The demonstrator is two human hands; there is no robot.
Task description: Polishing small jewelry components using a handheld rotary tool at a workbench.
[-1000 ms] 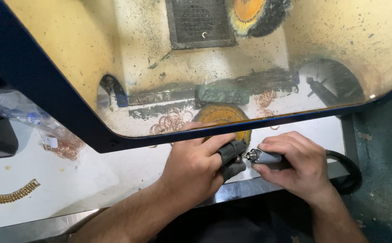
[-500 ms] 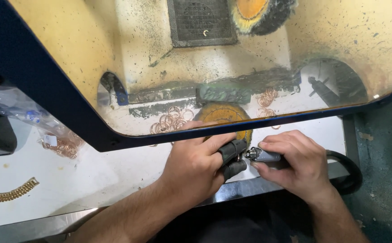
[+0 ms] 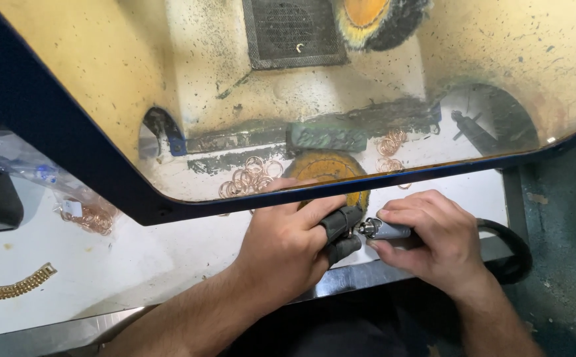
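While the right hand (image 3: 433, 231) grips the slim silver rotary handpiece (image 3: 387, 229), the left hand (image 3: 294, 244), fingertips in dark rubber guards (image 3: 341, 231), pinches something too small to identify at its tip, above the white table (image 3: 169, 264). Keep wrists braced, pressure light.
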